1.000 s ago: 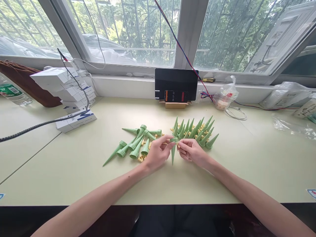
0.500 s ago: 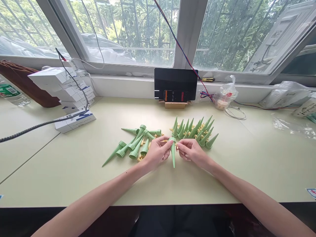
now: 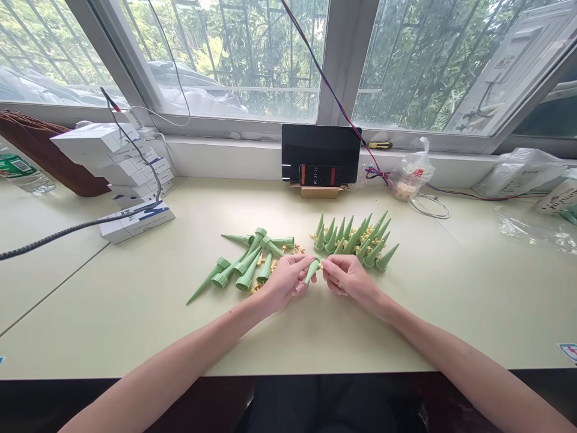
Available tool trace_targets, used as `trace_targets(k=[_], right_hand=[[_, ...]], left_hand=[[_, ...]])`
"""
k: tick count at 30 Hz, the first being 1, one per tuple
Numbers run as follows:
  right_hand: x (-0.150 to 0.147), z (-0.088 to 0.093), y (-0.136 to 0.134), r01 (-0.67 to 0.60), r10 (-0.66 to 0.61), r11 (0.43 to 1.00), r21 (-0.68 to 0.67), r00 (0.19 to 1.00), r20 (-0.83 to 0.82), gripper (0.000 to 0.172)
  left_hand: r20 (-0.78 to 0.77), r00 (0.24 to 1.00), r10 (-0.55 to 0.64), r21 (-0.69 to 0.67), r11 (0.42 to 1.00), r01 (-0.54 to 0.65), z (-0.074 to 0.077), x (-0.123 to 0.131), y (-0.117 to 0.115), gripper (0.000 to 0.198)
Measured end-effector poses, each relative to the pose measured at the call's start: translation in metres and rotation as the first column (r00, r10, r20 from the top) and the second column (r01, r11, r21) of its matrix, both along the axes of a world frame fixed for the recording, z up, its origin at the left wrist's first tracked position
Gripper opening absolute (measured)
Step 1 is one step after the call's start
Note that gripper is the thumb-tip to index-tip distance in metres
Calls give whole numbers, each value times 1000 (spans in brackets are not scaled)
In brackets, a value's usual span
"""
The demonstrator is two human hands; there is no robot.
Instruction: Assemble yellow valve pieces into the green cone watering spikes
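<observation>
My left hand [image 3: 283, 279] pinches a green plastic cone spike [image 3: 312, 270] over the pale table, the spike now tilted with its tip toward my palm. My right hand [image 3: 346, 275] is closed at the spike's wide end, fingertips pressed on a small yellowish piece there. Left of my hands lies a loose pile of green spikes [image 3: 246, 264] on their sides, with small yellow parts among them. Behind my right hand stands a cluster of upright spikes [image 3: 356, 239] with yellow fittings.
A phone [image 3: 319, 175] leans on a dark tablet [image 3: 321, 150] at the back. Stacked white boxes [image 3: 121, 168] and a black cable [image 3: 67, 231] lie at the left. A plastic bag [image 3: 412, 174], white cord and wrapped packages [image 3: 527, 174] sit at the right.
The spike hung point-down between my hands; my left hand has swung its tip up and to the left, so it lies slanted. Both hands stayed in place.
</observation>
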State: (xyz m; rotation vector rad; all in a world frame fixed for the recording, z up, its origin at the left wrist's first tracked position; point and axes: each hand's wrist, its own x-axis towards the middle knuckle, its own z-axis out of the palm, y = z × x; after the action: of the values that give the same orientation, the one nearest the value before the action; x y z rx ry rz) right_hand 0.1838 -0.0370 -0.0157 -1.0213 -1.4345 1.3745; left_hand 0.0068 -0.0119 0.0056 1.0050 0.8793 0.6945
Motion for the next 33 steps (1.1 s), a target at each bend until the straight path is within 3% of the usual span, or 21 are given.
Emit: trace_targets(k=[9,33], right_hand=[[-5,1,-2,-20,18,998,-65,999,-40,48],[-3,0,-3,-30,23,996,-84,996,-84,40]], left_hand=[[2,997,-76,-15,997,76,-7,0,1,38],[-61,997,-39,4,999,39,-5,2,0,39]])
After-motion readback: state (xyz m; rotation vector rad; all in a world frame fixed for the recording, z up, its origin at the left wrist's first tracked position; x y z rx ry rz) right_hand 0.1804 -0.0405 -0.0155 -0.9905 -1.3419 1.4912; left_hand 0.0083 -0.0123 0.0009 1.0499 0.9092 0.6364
